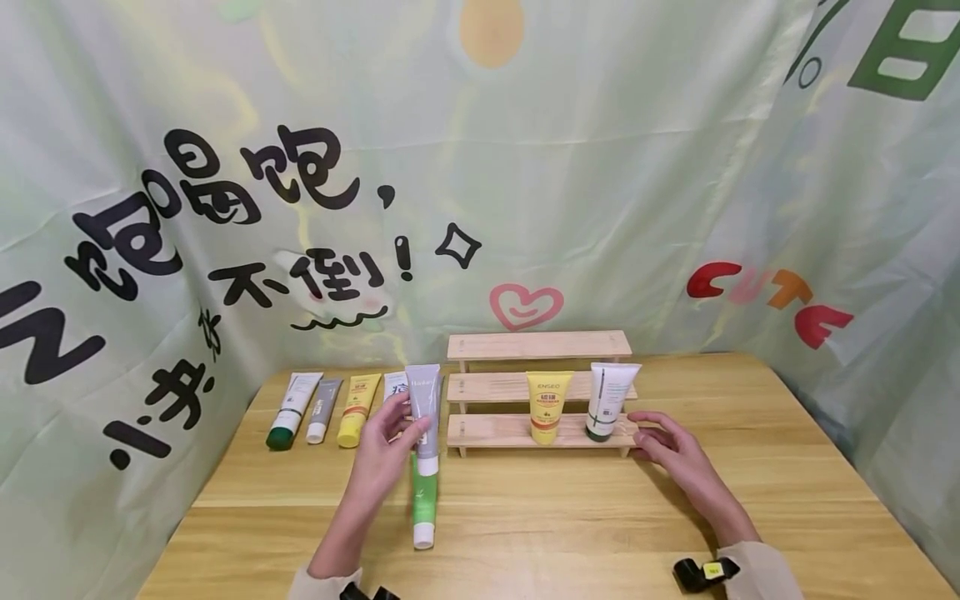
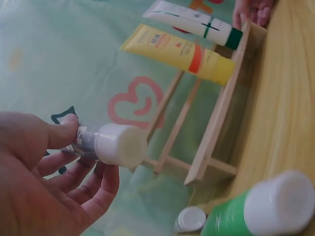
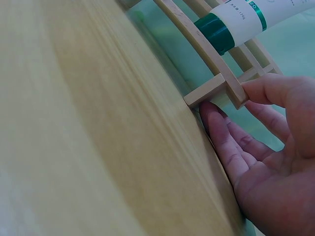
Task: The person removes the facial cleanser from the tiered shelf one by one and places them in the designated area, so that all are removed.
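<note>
My left hand [image 1: 384, 446] holds a grey-lavender squeeze tube [image 1: 425, 408] upright with its white cap down, pinched between thumb and fingers. In the left wrist view, the tube's white cap [image 2: 121, 144] points away from the palm. My right hand [image 1: 678, 454] grips the right end of the lowest step of a three-step wooden rack [image 1: 495, 429]. The right wrist view shows fingertips on either side of that step's end [image 3: 237, 93]. On the lowest step stand a yellow tube [image 1: 550, 408] and a white tube with a dark green cap [image 1: 611, 400].
Left of the rack lie a white tube with a green cap [image 1: 296, 408], a grey tube [image 1: 322, 410], a yellow tube [image 1: 358, 408] and a partly hidden white tube [image 1: 395, 383]. A green tube [image 1: 424, 500] lies nearer on the wooden table [image 1: 562, 517]. Printed cloth [image 1: 600, 208] hangs behind.
</note>
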The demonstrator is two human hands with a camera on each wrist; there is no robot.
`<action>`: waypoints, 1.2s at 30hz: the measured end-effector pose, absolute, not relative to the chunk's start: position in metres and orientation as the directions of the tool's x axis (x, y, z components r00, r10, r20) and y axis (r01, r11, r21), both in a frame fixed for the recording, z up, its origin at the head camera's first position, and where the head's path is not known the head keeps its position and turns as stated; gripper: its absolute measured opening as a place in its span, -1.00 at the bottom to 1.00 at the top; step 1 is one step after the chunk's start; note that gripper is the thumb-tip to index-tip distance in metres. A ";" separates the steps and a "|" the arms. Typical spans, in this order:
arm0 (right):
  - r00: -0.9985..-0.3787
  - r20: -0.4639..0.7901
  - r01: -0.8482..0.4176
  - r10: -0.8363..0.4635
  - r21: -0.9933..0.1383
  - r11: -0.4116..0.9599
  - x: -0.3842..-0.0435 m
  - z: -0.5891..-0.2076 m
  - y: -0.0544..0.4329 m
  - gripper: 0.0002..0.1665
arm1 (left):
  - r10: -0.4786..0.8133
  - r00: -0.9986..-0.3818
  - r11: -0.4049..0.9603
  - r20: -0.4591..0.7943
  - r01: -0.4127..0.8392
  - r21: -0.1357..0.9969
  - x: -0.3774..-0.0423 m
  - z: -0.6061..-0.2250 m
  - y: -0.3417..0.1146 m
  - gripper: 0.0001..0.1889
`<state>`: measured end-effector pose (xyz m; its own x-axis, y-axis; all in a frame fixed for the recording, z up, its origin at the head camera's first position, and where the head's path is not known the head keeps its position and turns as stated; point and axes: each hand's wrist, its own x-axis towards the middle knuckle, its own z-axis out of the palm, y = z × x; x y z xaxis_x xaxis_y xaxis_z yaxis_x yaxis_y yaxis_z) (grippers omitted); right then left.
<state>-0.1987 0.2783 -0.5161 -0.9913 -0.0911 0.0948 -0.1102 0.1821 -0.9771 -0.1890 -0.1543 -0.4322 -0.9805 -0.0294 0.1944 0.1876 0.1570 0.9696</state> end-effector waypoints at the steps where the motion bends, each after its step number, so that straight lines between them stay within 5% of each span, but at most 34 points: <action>1: -0.991 0.093 -0.109 -0.091 -0.977 0.181 -0.199 -0.516 0.278 -0.46 | -0.028 -0.981 0.165 0.189 0.182 0.969 -0.188 -0.433 -0.157 -0.53; 36: -0.993 0.077 -0.092 -0.087 -0.978 0.187 -0.197 -0.513 0.279 -0.45 | -0.016 -0.985 0.406 -0.172 -0.164 0.899 -0.173 -0.473 -0.222 -0.45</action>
